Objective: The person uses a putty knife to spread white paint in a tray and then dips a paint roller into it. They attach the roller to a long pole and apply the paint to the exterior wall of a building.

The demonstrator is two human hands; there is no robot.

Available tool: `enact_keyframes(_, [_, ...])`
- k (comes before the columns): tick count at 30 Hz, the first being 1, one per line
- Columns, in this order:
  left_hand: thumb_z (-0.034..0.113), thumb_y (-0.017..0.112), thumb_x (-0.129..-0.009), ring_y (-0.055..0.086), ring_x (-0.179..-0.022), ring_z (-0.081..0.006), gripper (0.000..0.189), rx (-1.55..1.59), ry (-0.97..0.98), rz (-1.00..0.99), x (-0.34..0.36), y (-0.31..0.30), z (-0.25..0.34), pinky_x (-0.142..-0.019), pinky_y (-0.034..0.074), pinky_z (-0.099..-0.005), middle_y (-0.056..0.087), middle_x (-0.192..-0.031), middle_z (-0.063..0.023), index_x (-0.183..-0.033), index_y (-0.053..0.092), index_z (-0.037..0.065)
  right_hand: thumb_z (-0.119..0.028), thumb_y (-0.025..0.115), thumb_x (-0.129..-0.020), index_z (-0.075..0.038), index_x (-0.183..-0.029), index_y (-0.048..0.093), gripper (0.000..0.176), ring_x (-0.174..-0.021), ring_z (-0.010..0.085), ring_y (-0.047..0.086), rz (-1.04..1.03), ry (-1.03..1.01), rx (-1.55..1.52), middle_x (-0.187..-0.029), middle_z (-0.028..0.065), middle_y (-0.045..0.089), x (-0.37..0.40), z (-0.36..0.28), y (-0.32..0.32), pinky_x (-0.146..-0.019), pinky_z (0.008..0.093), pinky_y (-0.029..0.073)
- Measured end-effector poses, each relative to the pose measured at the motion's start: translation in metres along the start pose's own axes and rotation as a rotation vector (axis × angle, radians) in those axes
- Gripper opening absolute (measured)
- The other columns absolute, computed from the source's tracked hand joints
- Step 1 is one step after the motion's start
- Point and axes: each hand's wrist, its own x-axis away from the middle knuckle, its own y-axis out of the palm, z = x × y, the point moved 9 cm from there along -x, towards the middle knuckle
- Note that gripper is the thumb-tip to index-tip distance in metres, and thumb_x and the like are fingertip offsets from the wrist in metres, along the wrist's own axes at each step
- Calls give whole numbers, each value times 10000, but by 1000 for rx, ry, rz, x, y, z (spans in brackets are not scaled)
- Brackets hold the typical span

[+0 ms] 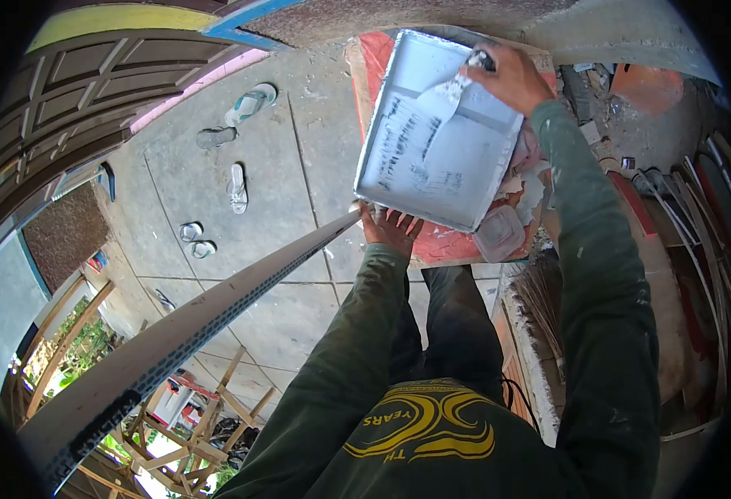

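A white rectangular tray [473, 158] with a raised rim lies on a red, stained board [442, 244], dark streaks showing through the white coating inside it. My right hand [511, 79] is closed round the dark handle of a white-coated putty knife [447, 96], whose blade is over the tray's upper part. At the tray's lower left corner is my left hand [390, 229], fingers spread near the rim. The end of a long pole [215, 295] reaches close to its thumb; whether they touch is unclear.
A clear plastic container [499, 234] sits beside the tray's lower right corner. Sandals [238, 188] lie on the concrete floor at the left. Long strips [698, 216] and rubble are at the right. A wooden frame [203, 424] stands at the lower left.
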Motion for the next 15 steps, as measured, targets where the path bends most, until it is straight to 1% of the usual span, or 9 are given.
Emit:
enact_keyframes(1, [752, 435, -755, 360, -1248, -346, 935, 1, -1, 5, 0, 0, 1, -1010, 301, -517, 377, -1342, -150, -1394, 285, 86, -355, 650, -805, 4, -974, 610, 398, -812, 343, 601, 82, -7, 67, -878, 213, 633, -2, 3, -12, -761, 389, 461])
enact_keyframes(5, [759, 431, -753, 363, -1243, -344, 949, -6, 11, 4, 4, 4, 3, -1010, 300, -515, 378, -1338, -150, -1402, 270, 86, -346, 651, -806, 15, -1030, 602, 427, -839, 360, 601, 61, -45, 93, -899, 227, 632, 14, -23, -31, -784, 407, 459])
enact_keyframes(7, [760, 431, -753, 363, -1244, -343, 951, -4, 8, 5, 4, 3, 4, -1013, 297, -515, 377, -1338, -151, -1403, 267, 86, -330, 667, -799, 36, -1094, 583, 478, -839, 331, 616, -270, 25, -134, -905, 226, 636, 35, -38, 0, -799, 397, 464])
enact_keyframes(8, [761, 430, -752, 362, -1244, -342, 952, -5, 2, 9, 3, 3, 3, -1015, 294, -515, 376, -1338, -151, -1404, 265, 87, -330, 667, -799, 36, -1094, 583, 478, -839, 331, 616, -270, 24, -132, -905, 226, 636, 47, -42, 10, -799, 397, 464])
enact_keyframes(10, [762, 429, -752, 360, -1246, -344, 955, -6, 1, 3, 1, 3, 2, -1018, 289, -516, 369, -1346, -152, -1407, 259, 88, -284, 676, -780, 3, -948, 612, 339, -778, 361, 610, -108, -123, -95, -809, 215, 625, 65, -55, 21, -725, 411, 470])
enact_keyframes(11, [763, 427, -752, 357, -1248, -345, 958, -9, 0, 2, 1, 1, 2, -1022, 285, -516, 362, -1354, -152, -1410, 253, 88, -284, 676, -780, 3, -948, 612, 339, -778, 361, 610, -110, -124, -98, -809, 215, 625, 62, -50, 21, -725, 411, 470])
enact_keyframes(13, [765, 426, -750, 354, -1252, -347, 962, -12, 5, 1, 0, 1, 3, -1023, 281, -517, 356, -1362, -152, -1412, 250, 89, -286, 676, -782, 11, -936, 610, 341, -757, 359, 610, -184, -55, -184, -818, 219, 626, 50, -24, 22, -699, 406, 467])
enact_keyframes(14, [766, 425, -749, 350, -1255, -350, 965, -15, 5, -4, 1, 1, 3, -1025, 278, -519, 350, -1371, -152, -1414, 247, 89, -295, 674, -785, 22, -951, 609, 364, -772, 359, 615, -133, -38, -150, -830, 227, 627, 42, -11, 11, -717, 408, 472])
enact_keyframes(15, [766, 425, -749, 350, -1255, -350, 965, -17, 1, 2, 2, 0, 2, -1025, 278, -519, 350, -1371, -152, -1414, 247, 89, -295, 674, -785, 22, -951, 609, 364, -772, 359, 615, -137, -32, -153, -830, 227, 627, 34, 0, 3, -717, 408, 472])
